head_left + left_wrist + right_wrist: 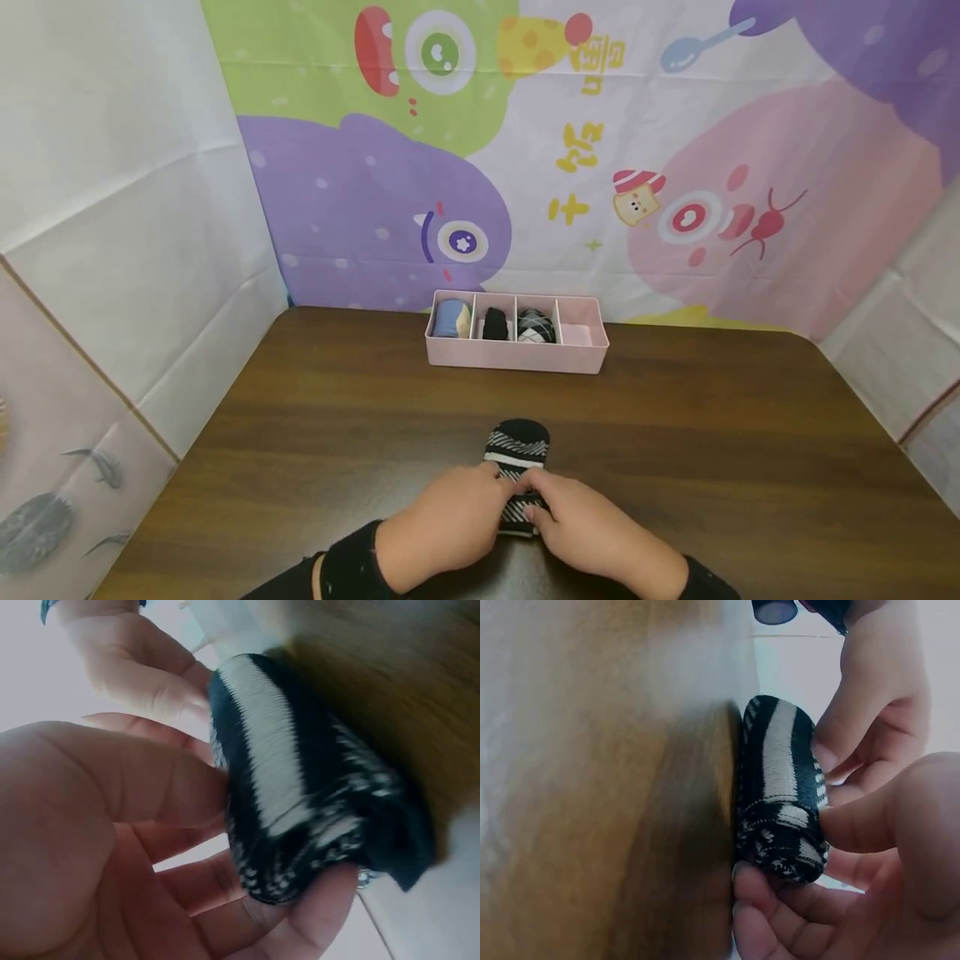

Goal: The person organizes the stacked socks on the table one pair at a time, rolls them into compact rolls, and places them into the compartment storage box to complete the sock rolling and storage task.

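Head view: bright, even, diffuse lighting from above; no hard shadows. Soft sheen across the brown table [750,467], brightest toward the centre. Wide-angle bowing at the frame edges; side walls leaning outward. Sharp focus throughout, colours on the printed backdrop [600,167] clear. Faint soft shadow under the pink tray [517,357].

Left wrist view: dim, strongly blurred; striped sock [315,802] smeared, skin in shade, pale glare behind.

Right wrist view: dark vignette, tabletop out of focus, washed-out white highlight at upper left, sock ribbing moderately sharp.
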Tool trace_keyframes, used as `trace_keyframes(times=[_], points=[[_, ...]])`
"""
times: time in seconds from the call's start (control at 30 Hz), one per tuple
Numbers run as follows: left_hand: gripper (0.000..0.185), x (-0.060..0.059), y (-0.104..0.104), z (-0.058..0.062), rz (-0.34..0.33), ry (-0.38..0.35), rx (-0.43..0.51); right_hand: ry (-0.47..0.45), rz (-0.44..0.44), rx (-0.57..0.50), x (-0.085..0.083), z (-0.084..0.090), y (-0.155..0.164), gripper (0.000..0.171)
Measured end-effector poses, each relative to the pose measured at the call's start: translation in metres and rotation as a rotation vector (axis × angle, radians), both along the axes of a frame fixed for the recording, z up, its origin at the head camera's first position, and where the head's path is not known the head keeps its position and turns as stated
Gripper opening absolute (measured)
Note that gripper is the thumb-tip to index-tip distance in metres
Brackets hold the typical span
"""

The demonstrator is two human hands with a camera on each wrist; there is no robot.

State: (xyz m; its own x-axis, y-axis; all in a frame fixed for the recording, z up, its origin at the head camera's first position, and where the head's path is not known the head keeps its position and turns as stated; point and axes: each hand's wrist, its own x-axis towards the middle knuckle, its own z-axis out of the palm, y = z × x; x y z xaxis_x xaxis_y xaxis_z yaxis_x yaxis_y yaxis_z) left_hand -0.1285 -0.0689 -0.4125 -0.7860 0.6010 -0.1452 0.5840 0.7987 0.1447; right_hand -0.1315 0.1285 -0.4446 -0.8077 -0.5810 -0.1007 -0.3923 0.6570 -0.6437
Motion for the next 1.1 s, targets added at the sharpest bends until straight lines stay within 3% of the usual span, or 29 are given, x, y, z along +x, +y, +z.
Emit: trace_keyframes(times=[0.07, 0.2, 0.33, 0.43, 0.53, 0.7, 0.8, 0.93, 1.1], points=[[0.040, -0.003, 0.001, -0.001, 0.010, -0.028, 0.007, 0.058, -0.010, 0.006, 0.000, 0.000, 0.000, 0.019], [0.032, -0.009, 0.000, -0.004, 0.019, -0.036, 0.066, 0.302, 0.002, 0.076, 0.002, 0.002, -0.002, 0.014], [0.018, -0.015, -0.002, -0.009, 0.039, -0.052, 0.161, 0.442, 0.052, 0.190, 0.003, 0.005, -0.002, 0.027], [0.010, -0.019, -0.003, -0.012, 0.057, -0.085, 0.235, 0.455, 0.079, 0.250, 0.004, 0.006, -0.002, 0.037], [0.009, -0.020, -0.005, -0.013, 0.049, -0.085, 0.272, 0.474, 0.089, 0.272, 0.005, 0.006, -0.002, 0.032], [0.012, -0.016, -0.007, -0.005, 0.007, 0.052, 0.206, 0.504, 0.095, 0.277, 0.007, 0.007, -0.004, 0.028], [0.009, -0.012, -0.008, 0.001, -0.006, 0.097, 0.137, 0.495, 0.087, 0.274, 0.008, 0.008, -0.005, 0.028], [0.029, -0.005, -0.007, 0.007, -0.009, 0.043, 0.064, 0.452, 0.081, 0.265, 0.008, 0.009, -0.005, 0.028], [0.045, -0.002, -0.005, 0.006, 0.004, -0.028, 0.063, 0.408, 0.058, 0.261, 0.006, 0.008, -0.005, 0.028]])
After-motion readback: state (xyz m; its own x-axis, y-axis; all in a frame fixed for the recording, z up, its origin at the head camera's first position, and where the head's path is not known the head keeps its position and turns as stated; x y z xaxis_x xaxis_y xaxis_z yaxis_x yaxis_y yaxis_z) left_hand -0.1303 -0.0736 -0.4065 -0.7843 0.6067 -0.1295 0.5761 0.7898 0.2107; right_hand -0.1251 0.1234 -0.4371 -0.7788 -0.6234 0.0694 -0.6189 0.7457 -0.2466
